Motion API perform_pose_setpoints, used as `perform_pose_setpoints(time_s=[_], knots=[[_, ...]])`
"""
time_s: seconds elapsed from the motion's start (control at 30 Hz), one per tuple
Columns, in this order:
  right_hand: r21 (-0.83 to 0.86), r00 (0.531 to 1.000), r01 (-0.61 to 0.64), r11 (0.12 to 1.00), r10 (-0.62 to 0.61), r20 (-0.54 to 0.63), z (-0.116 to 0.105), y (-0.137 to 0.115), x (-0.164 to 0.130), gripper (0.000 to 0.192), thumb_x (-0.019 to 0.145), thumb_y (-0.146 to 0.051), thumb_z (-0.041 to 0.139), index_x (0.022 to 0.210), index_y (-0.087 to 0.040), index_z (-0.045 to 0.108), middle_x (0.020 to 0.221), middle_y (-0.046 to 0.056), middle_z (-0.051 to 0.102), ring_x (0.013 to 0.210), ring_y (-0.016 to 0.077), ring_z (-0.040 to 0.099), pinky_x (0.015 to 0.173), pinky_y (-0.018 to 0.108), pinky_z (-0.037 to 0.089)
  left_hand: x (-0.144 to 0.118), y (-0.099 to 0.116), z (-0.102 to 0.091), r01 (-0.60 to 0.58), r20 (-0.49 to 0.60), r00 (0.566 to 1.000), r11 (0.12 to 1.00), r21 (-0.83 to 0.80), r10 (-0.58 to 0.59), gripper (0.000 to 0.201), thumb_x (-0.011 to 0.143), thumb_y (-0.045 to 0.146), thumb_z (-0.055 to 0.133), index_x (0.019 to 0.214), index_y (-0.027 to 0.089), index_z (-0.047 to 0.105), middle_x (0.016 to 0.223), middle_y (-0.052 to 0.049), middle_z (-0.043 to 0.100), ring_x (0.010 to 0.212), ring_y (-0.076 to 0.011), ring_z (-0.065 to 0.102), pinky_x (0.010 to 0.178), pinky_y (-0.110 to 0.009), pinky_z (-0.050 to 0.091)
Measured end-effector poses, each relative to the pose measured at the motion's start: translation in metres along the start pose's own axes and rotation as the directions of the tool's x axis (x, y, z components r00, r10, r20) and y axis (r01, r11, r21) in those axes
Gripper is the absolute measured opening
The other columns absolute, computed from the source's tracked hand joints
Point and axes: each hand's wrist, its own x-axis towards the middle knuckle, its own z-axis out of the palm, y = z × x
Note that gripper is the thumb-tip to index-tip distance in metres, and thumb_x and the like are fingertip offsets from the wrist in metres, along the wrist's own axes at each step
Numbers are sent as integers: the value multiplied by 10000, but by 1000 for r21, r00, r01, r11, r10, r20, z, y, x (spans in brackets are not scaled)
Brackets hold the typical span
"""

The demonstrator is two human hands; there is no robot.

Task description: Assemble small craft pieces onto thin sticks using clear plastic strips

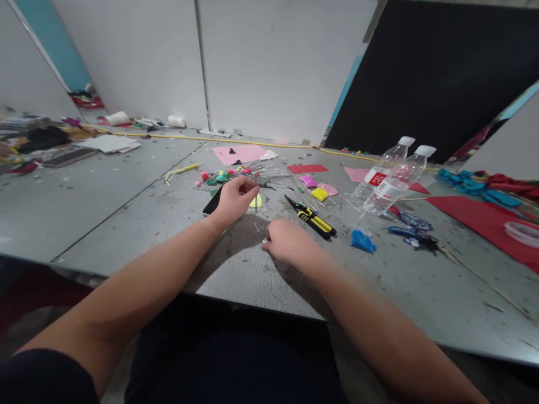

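From the head view, my left hand [234, 197] pinches a small yellow-green piece [255, 201] over the table [126, 207]. My right hand [287, 240] is closed on thin wires [260, 231], near the front edge; yellow-black cutters [312, 217] lie just beside it.

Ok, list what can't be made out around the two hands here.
Head view only:
- Right hand: seen from the back, fingers curled under; whatever it pinches is hidden by the hand itself.
- Left hand: fingertips meet over a thin yellow piece, too small to identify.
- Phone: mostly covered by the left hand.
- Small colourful bits behind: too small and blurred to name.
- Bottle label: unreadable.
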Motion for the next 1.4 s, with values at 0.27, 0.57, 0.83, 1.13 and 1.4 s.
perform_pose_setpoints(time_s=[0.27, 0.57, 0.83, 1.13, 1.4], knots=[[-86, 999, -8, 996, 4, -40, 1, 12, 7, 317, 886, -85, 524, 1072, -126, 778, 995, 212, 756, 986, 314, 724, 762, 350, 507, 0, 4, -1, 20, 0, 1000, 999, 42, -20, 84, 747, 183, 717, 714, 189, 640, 685, -2, 654, 632, -131, 543, 635, -291, 459], [-32, 999, 29, 999, -30, -16, 4, 22, 21, 244, 821, -261, 653, 990, -145, 785, 886, 185, 751, 886, 323, 721, 691, 342, 478, 1, -1, -2, -2, 20, 1000, 999, 33, 2, 91, 751, 210, 715, 715, 188, 635, 680, 2, 644, 632, -129, 538, 622, -287, 437], [183, 986, 1, 983, 30, -165, 7, 51, 42, 167, 837, -294, 596, 753, -180, 684, 709, 72, 676, 714, 208, 621, 626, 290, 389, 4, 0, -5, 47, -4, 999, 999, -1, -47, 97, 754, 209, 718, 714, 184, 633, 671, -5, 622, 617, -121, 529, 613, -289, 424], [591, 835, 301, 749, 93, -543, 26, 44, 58, 133, 811, -284, 520, 711, -228, 453, 637, -38, 489, 645, 143, 473, 644, 261, 370, -5, 4, 1, 172, 297, 943, 983, -56, -149, 134, 709, 267, 792, 699, 195, 680, 674, -25, 679, 629, -140, 616, 608, -284, 526], [604, 835, 353, 715, 49, -547, 36, 38, 61, 115, 833, -281, 497, 748, -234, 435, 682, -29, 540, 643, 144, 513, 641, 264, 395, -2, 4, -2, 302, 389, 893, 942, -148, -225, 134, 684, 245, 805, 722, 184, 693, 705, -8, 693, 664, -121, 644, 678, -278, 569]])
